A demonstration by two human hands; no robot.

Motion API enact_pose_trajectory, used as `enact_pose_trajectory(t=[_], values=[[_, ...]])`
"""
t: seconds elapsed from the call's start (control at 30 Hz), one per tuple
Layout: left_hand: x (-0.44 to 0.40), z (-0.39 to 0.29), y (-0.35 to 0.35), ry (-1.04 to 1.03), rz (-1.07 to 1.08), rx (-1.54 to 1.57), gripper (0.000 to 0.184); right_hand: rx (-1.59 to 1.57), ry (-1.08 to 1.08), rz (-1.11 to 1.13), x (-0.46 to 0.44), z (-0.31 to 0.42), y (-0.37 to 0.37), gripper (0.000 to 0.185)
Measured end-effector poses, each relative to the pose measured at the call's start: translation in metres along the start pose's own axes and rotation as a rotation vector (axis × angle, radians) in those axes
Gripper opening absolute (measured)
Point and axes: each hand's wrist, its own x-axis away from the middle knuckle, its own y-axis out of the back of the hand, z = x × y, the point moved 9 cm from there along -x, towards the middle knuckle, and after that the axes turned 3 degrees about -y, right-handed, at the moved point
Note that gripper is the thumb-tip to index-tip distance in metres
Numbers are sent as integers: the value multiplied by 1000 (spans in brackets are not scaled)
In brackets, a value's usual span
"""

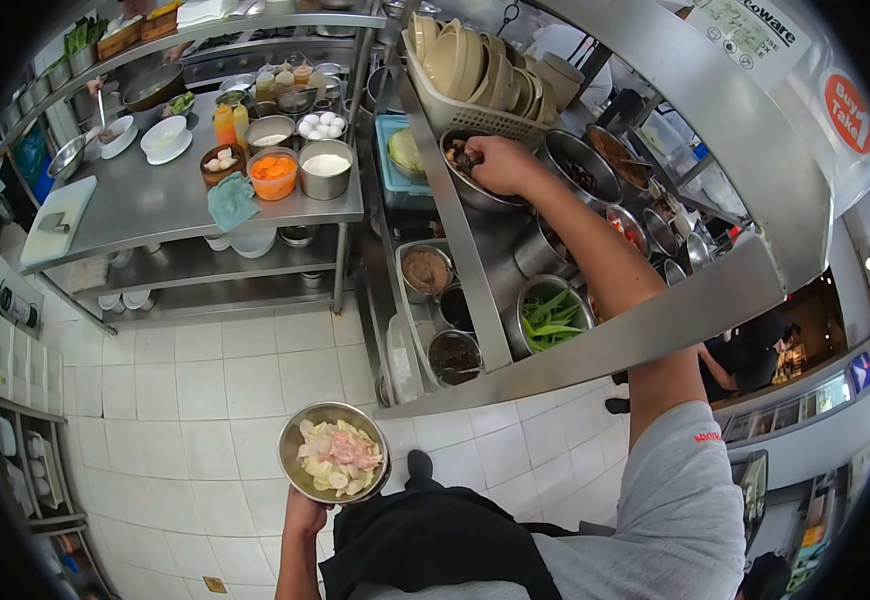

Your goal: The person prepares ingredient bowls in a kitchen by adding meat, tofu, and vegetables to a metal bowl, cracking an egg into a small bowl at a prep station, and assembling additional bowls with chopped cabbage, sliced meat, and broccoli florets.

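Observation:
My left hand holds a metal bowl from below at its near edge. Chopped pale cabbage and pinkish pieces lie in that bowl, low in the view. My right hand reaches through the steel shelf frame into a metal pot of dark pieces, its fingers closed at the contents. What the fingertips grip is too small to make out. Beside that pot is another pot with dark contents. Nearer, a metal container of green leaves stands on the same shelf.
A steel rail crosses under my right arm. Stacked beige bowls fill a basket above the pot. Lower containers hold brown contents. On the left steel table are a carrot tub, eggs and sauces. Another person's hand works there.

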Motion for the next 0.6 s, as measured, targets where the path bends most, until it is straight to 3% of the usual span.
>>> enact_pose_trajectory(t=[0.23, 0.37, 0.47, 0.6], values=[[-1, 7, 6, 4, -6, -34, 36, -247, -60, 99, -7, -16, 1, 11], [-2, 5, 3, 26, 11, -45, 35, -27, -54, -27, -18, -15, -8, 12], [-3, 6, 5, 30, 3, -72, 35, -438, -356, 182, -9, -28, -9, 12], [0, 7, -6, 64, 56, -85, 35, -986, -359, 178, 31, -16, 33, 13]])
